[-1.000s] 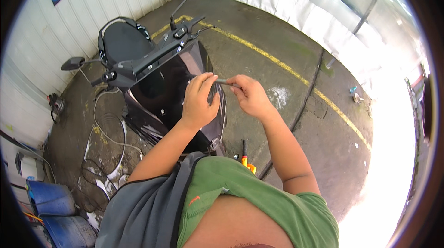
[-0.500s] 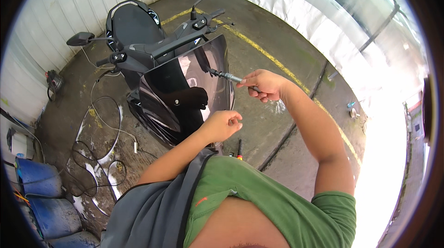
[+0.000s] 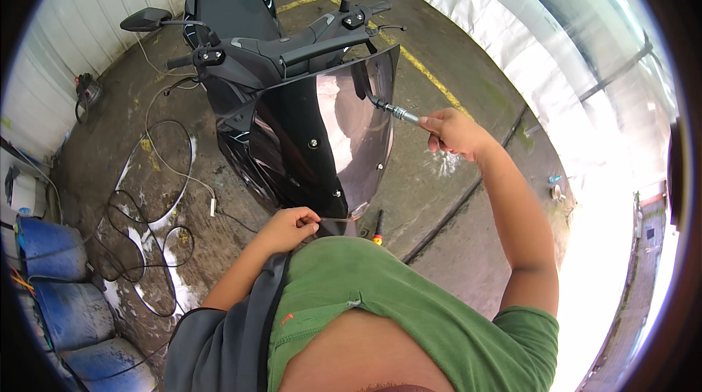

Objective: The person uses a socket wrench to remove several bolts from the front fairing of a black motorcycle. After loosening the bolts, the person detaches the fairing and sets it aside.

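In front of me stands a black scooter (image 3: 252, 63) with a dark tinted windscreen (image 3: 292, 125), which carries several shiny bolts (image 3: 314, 143). My right hand (image 3: 455, 132) is closed around a silver rod-shaped tool (image 3: 402, 113). Its black far end lies in line with the screen's right side; whether it touches cannot be told. Low at the front of the scooter is my left hand (image 3: 292, 228), thumb and fingers brought together beside the screen's bottom edge. A thin line runs rightward from those fingertips, but what they pinch is unclear.
A tool with a black and red-yellow handle (image 3: 378, 227) is below the scooter's nose. Cables (image 3: 150, 246) coil across the wet floor at left, near blue drums (image 3: 51, 249). A small machine (image 3: 88, 92) sits by the white wall (image 3: 95, 34). White sheeting (image 3: 504, 41) hangs at right.
My left hand has moved down and left from in front of the windscreen, its fingers now together. My right hand still holds the silver tool near the screen. The view has shifted slightly.
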The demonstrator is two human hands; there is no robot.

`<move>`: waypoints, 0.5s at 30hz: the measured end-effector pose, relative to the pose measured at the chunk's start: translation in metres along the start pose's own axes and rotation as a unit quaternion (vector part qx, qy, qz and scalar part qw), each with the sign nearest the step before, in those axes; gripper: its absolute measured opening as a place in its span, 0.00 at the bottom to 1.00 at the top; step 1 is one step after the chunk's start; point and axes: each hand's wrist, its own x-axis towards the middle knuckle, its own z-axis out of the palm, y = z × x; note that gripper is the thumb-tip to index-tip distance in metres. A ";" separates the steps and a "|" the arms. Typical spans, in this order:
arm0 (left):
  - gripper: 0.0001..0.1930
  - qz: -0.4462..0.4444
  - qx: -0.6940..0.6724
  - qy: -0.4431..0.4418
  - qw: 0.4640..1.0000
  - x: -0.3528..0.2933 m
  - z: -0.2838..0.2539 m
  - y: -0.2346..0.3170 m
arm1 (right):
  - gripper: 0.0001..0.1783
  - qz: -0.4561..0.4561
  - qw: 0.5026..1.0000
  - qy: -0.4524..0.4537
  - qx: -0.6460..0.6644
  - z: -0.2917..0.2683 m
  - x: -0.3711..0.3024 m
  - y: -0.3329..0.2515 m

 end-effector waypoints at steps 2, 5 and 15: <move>0.12 0.009 -0.012 0.007 1.000 -0.001 -0.002 0.004 | 0.15 0.009 0.998 -0.019 -0.053 -0.003 -0.001 -0.004; 0.11 0.012 -0.011 -0.011 1.000 -0.001 -0.002 0.010 | 0.13 -0.156 0.934 0.130 -0.296 0.003 -0.006 -0.002; 0.12 0.027 -0.001 0.001 1.000 -0.001 0.001 0.007 | 0.17 -0.253 0.888 0.305 -0.233 0.023 -0.027 0.026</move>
